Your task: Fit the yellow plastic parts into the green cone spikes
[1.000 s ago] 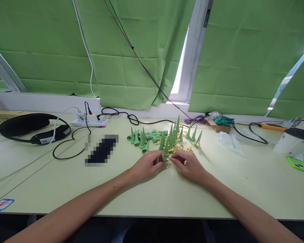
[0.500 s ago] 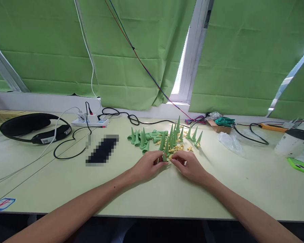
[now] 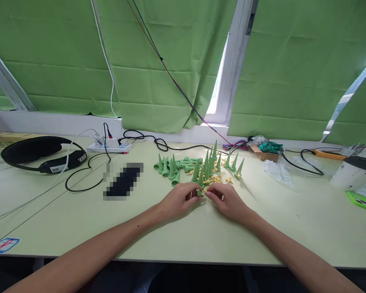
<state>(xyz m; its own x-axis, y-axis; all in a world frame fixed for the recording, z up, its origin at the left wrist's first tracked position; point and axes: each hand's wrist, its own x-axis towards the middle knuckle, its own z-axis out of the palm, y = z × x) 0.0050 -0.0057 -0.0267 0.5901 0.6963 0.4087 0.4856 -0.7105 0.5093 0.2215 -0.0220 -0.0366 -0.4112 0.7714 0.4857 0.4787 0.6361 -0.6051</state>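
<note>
Pinched between the fingertips of my left hand (image 3: 183, 198) is a green plastic spike (image 3: 199, 193), mostly covered by the fingers. My right hand (image 3: 228, 200) meets it from the right, its thumb and forefinger closed on a small yellow plastic fitting (image 3: 205, 190) at the spike's side. Whether the two parts are joined I cannot tell. Just beyond the hands stand several upright green spikes (image 3: 201, 176), with loose yellow fittings (image 3: 215, 179) scattered among them. Behind and to the left lie green tubular pieces (image 3: 189, 162).
On the left are a black headset-like band (image 3: 33, 150), a power strip (image 3: 110, 146) with cables, and a pixelated dark patch (image 3: 123, 181). Toward the right sit a small cardboard box (image 3: 264, 154), clear plastic bags (image 3: 277, 173), a white container (image 3: 356, 173) and a bright green phone-like object (image 3: 362, 199).
The spike in my left hand has tipped a little and shows less above the fingers. Both hands stay in nearly the same place.
</note>
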